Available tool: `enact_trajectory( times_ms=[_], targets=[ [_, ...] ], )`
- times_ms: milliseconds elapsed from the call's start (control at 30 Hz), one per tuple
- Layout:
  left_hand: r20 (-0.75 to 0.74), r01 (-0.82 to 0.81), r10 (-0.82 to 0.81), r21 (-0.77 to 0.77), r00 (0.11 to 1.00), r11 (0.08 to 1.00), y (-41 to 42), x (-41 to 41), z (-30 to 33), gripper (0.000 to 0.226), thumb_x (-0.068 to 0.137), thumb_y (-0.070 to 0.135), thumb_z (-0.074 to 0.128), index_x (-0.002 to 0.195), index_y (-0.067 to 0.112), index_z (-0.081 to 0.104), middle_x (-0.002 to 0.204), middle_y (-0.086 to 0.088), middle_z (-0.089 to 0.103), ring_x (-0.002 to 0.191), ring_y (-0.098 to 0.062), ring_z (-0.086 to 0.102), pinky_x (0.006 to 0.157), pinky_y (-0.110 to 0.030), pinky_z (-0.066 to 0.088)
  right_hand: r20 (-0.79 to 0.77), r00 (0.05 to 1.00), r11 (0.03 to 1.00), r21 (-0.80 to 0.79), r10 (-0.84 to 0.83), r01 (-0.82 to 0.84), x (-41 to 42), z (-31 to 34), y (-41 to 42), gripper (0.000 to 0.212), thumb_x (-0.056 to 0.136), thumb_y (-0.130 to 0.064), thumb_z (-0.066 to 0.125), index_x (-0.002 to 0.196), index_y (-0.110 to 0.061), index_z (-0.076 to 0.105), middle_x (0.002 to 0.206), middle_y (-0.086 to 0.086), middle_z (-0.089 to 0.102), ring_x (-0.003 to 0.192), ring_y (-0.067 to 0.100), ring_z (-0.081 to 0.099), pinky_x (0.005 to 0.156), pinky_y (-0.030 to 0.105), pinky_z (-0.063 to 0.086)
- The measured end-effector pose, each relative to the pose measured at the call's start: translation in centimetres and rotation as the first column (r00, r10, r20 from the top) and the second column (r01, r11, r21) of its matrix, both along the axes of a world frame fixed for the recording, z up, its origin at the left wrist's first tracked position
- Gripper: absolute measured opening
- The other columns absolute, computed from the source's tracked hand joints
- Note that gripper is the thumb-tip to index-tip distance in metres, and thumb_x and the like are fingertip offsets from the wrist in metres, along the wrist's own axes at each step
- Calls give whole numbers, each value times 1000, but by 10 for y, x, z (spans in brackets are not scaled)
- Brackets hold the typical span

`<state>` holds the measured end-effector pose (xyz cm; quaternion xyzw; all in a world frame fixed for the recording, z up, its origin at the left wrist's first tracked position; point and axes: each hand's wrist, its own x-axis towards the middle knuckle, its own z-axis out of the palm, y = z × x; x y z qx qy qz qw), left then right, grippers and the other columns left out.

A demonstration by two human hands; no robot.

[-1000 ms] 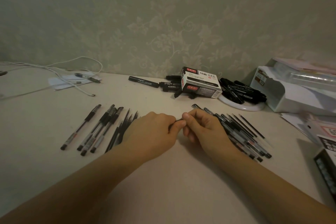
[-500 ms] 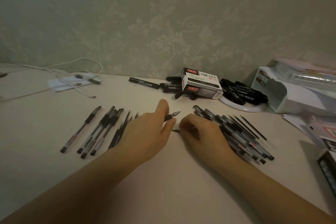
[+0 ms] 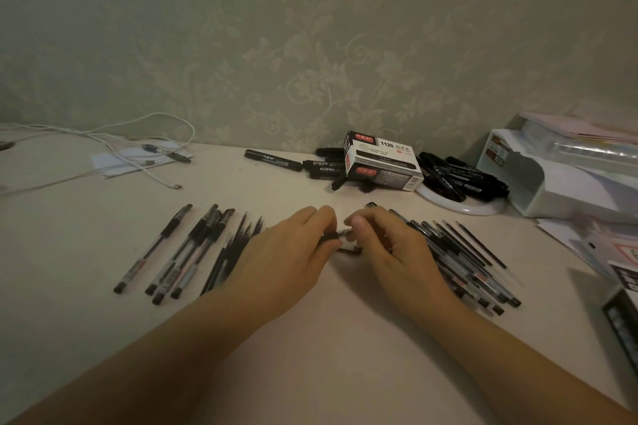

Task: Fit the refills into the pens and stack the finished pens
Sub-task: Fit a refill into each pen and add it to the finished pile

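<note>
Pinching one pen (image 3: 340,237) between both hands: left hand (image 3: 293,252) fingers curl round dark end, right hand (image 3: 390,245) fingers squeeze clear end. Step looks like joining pen parts. Next: twist tight, lay with done pens (image 3: 179,252) left. Undone pile (image 3: 462,259) right.

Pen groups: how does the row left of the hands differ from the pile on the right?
The left row holds few pens, lying side by side and mostly parallel; the right pile holds many more, overlapped and crossing. The left row lies clear of the left hand; the right pile is partly hidden under the right hand. Both hold clear-barrelled pens with dark parts, lying flat on the table.
</note>
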<state>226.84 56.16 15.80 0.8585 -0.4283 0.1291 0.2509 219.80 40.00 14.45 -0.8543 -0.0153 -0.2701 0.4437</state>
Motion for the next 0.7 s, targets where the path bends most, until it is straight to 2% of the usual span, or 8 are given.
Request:
enact_trajectory(
  times_ms=[100, 200, 333, 433, 533, 567, 633, 700],
  targets=[
    [-16, 42, -42, -7, 999, 999, -1, -1, -1, 11, 98, 41, 42, 100, 31, 47, 94, 12, 51, 79, -6, 53, 68, -30, 50, -53, 997, 996, 71, 51, -47, 1, 0, 0, 21, 94, -40, 56, 88, -24, 69, 79, -4, 68, 77, 15, 63, 74, 36, 53],
    [-73, 85, -89, -51, 993, 995, -1, -1, -1, 17, 99, 36, 43, 103, 25, 54, 95, 9, 54, 83, -9, 53, 73, -34, 49, -64, 995, 989, 128, 75, -67, 2, -1, -3, 25, 88, -44, 59, 81, -22, 69, 72, 1, 66, 72, 23, 61, 72, 41, 51],
    [-133, 89, -94, -40, 987, 995, -3, 1, -1, 24, 100, 34, 40, 104, 21, 60, 93, 6, 59, 83, -11, 54, 75, -35, 46, -66, 994, 983, 164, 90, -78, 3, -4, -6, 18, 87, -40, 65, 79, -24, 69, 70, 0, 66, 72, 24, 61, 71, 38, 51],
    [-135, 85, -92, -61, 987, 995, -2, 3, -3, 21, 99, 39, 42, 101, 26, 58, 88, 10, 58, 78, -5, 53, 67, -26, 42, -78, 989, 977, 183, 124, -108, 3, -5, -7, 9, 92, -28, 66, 84, -26, 70, 79, 0, 70, 78, 19, 66, 76, 33, 54],
    [-153, 60, -69, -66, 986, 996, 0, 3, -6, 18, 93, 49, 49, 102, 33, 45, 83, 18, 53, 75, 2, 54, 57, -16, 37, -80, 986, 973, 188, 148, -131, 3, -4, -8, 7, 92, -24, 65, 90, -30, 70, 88, -3, 71, 85, 15, 67, 80, 31, 55],
    [-144, 60, -69, -65, 987, 996, 0, 3, -7, 18, 92, 47, 51, 100, 35, 41, 83, 17, 53, 73, 0, 55, 55, -16, 38, -79, 986, 973, 189, 150, -133, 3, -5, -8, 8, 92, -24, 66, 91, -31, 69, 89, -4, 70, 86, 15, 67, 81, 31, 56],
    [-109, 63, -71, -78, 991, 995, 0, 3, -6, 16, 94, 41, 52, 99, 33, 39, 88, 13, 56, 76, -7, 56, 60, -28, 49, -67, 987, 971, 202, 143, -127, 4, -5, -8, 8, 91, -26, 68, 96, -32, 68, 93, -6, 70, 89, 15, 68, 83, 32, 57],
    [-111, 66, -78, -109, 991, 992, 1, 4, -5, 12, 95, 37, 52, 100, 31, 42, 93, 13, 57, 80, -8, 57, 68, -37, 53, -64, 992, 975, 203, 107, -92, 4, -4, -7, 15, 86, -43, 67, 99, -36, 67, 94, -10, 69, 88, 12, 67, 80, 29, 57]
  ],
)
